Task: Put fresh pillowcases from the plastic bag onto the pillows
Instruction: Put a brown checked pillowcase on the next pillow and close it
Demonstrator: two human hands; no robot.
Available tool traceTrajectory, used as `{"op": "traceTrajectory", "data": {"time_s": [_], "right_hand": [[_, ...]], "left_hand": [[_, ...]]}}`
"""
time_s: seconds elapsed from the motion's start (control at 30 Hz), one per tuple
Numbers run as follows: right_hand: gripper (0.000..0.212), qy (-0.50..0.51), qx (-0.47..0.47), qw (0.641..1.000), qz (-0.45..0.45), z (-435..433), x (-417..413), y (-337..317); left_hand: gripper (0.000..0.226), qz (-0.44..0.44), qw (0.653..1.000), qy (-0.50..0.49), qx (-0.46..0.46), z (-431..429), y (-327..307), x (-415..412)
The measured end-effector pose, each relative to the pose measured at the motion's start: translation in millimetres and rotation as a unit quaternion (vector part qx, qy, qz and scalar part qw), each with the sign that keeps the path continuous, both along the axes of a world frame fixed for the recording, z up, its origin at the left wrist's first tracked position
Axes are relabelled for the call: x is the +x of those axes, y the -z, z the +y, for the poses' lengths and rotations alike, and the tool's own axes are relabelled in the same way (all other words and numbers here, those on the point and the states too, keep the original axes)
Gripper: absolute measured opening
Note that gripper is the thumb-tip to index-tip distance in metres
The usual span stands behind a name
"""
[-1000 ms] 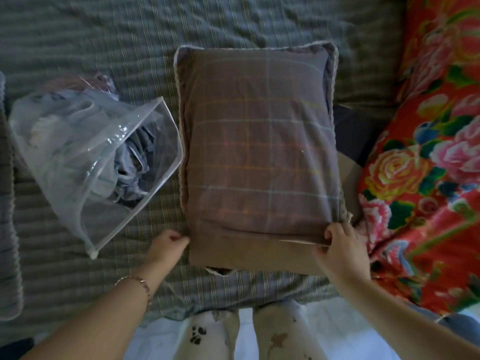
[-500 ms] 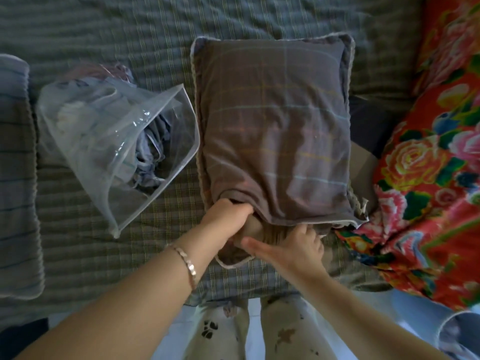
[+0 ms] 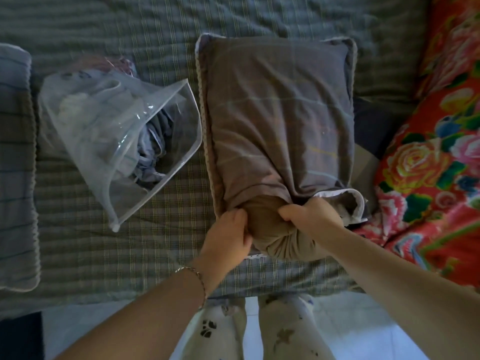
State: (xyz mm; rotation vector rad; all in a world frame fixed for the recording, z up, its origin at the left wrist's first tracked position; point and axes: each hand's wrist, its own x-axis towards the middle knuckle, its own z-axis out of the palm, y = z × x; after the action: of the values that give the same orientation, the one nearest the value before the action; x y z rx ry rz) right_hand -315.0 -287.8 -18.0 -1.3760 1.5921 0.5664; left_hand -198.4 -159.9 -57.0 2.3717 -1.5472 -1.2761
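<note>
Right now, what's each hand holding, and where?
Left hand and right hand both grip the pillow at its bunched near end, by the pillowcase opening.

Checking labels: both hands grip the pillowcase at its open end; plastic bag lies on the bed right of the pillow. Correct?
No. Head view: the plastic bag lies on the bed left of the pillow, not right. The left hand and right hand do grip the pillowcase at its open end.
</note>
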Motion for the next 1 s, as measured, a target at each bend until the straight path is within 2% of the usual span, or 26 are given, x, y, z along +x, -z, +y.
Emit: {"op": "traceTrajectory", "data": {"time_s": [0.03,0.13,0.2,0.23,0.27,0.3,0.33,0.37,0.4,0.43,0.47,0.5,0.53,0.57,0.63,0.7,0.77,0.83,0.93,1.0], "right_hand": [[0.030,-0.002,-0.009,1.000,0.001,-0.9,-1.7,-1.4],[0.031,-0.004,-0.035,0.999,-0.001,-8.0,-5.7,-5.7],[0.032,-0.009,-0.035,0.999,0.003,-11.6,-4.6,-9.1],[0.032,-0.011,-0.031,0.999,0.004,-12.1,-3.6,-10.9],[0.032,-0.011,-0.029,1.000,0.003,-12.4,-2.6,-12.9],[0.030,-0.006,-0.031,0.999,0.000,-13.4,-1.0,-15.2],[0.029,0.003,-0.034,0.999,-0.004,-15.0,0.6,-18.5],[0.028,0.012,-0.037,0.999,-0.009,-17.4,2.8,-22.6],[0.027,0.018,-0.039,0.999,-0.012,-19.8,5.5,-28.3],[0.025,0.024,-0.039,0.999,-0.015,-22.9,8.9,-33.7],[0.024,0.028,-0.037,0.999,-0.016,-25.8,12.7,-38.0],[0.023,0.029,-0.034,0.999,-0.015,-27.5,16.7,-41.5],[0.022,0.028,-0.031,0.999,-0.014,-29.2,20.2,-45.0],[0.022,0.030,-0.030,0.999,-0.014,-30.1,23.4,-47.3],[0.020,0.040,-0.029,0.999,-0.017,-30.6,28.1,-50.2],[0.020,0.044,-0.030,0.998,-0.021,-28.8,30.4,-52.6],[0.022,0.042,-0.030,0.998,-0.022,-26.2,31.7,-54.9],[0.025,0.043,-0.029,0.998,-0.029,-23.5,33.4,-57.0],[0.025,0.045,-0.034,0.998,-0.035,-19.3,35.5,-55.3],[0.025,0.046,-0.037,0.998,-0.035,-16.5,34.6,-53.5]], "left_hand": [[0.031,-0.060,0.992,0.107,0.025,5.1,7.5,3.9],[0.069,-0.181,0.935,0.291,0.095,-4.5,23.2,21.3],[0.070,-0.224,0.900,0.340,0.156,-7.0,44.9,19.4],[0.064,-0.225,0.894,0.343,0.180,-8.4,54.1,16.6],[0.058,-0.138,0.902,0.334,0.236,1.1,51.3,20.9],[0.055,-0.160,0.928,0.269,0.203,1.4,54.2,17.8],[0.052,-0.177,0.928,0.261,0.199,1.0,43.0,17.9],[0.049,-0.064,0.920,0.347,0.172,4.2,37.2,11.4],[0.041,-0.088,0.857,0.502,0.071,5.8,35.6,-5.0],[0.033,-0.035,0.854,0.518,0.022,0.6,17.9,-13.8],[0.028,0.041,0.847,0.527,0.055,-5.8,-4.6,-9.7],[0.021,0.047,0.859,0.505,0.069,-3.9,-18.1,-6.5],[0.013,0.081,0.902,0.419,0.068,-2.6,-21.5,-7.2],[0.010,0.092,0.914,0.388,0.075,0.2,-27.1,-5.7],[0.016,0.117,0.920,0.362,0.095,5.9,-33.9,-9.3],[0.032,0.092,0.913,0.371,0.143,10.7,-40.7,-11.2],[0.035,0.022,0.900,0.406,0.157,14.8,-48.7,-18.0],[0.035,-0.034,0.883,0.453,0.116,13.7,-56.3,-31.5],[0.032,-0.063,0.905,0.418,0.045,17.5,-55.1,-49.0],[0.020,-0.097,0.887,0.452,0.007,17.4,-55.1,-48.1]]}}
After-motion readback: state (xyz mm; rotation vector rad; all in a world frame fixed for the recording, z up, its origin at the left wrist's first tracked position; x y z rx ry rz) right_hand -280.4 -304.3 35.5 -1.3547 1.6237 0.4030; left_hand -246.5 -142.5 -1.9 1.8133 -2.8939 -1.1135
